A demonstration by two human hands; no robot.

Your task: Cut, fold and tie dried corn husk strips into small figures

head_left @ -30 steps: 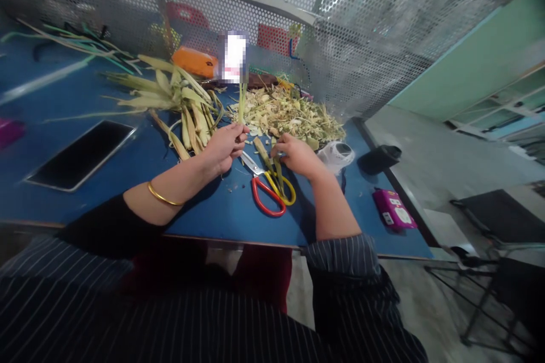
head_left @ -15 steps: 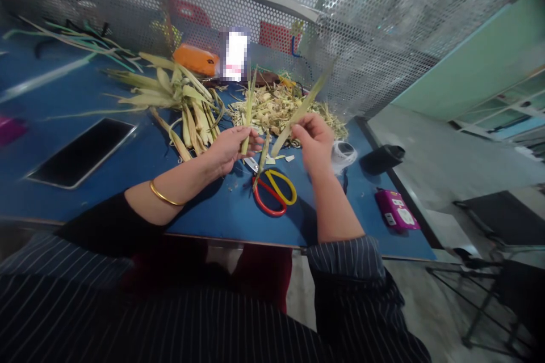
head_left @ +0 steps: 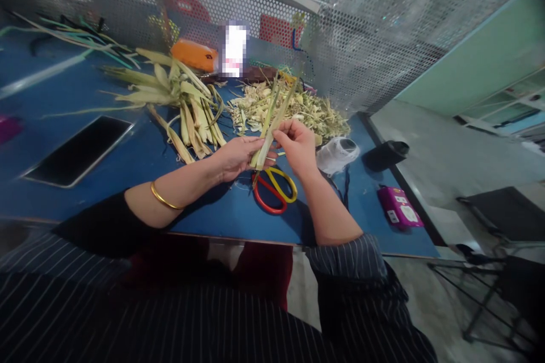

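Observation:
Pale green husk strips stand tilted between my two hands, side by side. My left hand holds their lower part with the thumb on top and the fingers beneath. From the right, my right hand pinches a strip between thumb and forefinger. Scissors with one red and one yellow handle lie on the blue table just below my hands, their blades hidden. Behind my hands is a wide heap of cut husk pieces. To the left lies a bundle of long dried husks.
A white spool, a black cylinder and a purple packet are on the right. A black phone lies left. An orange pouch and a lit screen stand before a perforated metal partition.
My right hand has moved left with its strip, bringing it against the one in my left hand. My left hand has shifted slightly right, and the white spool now shows more fully.

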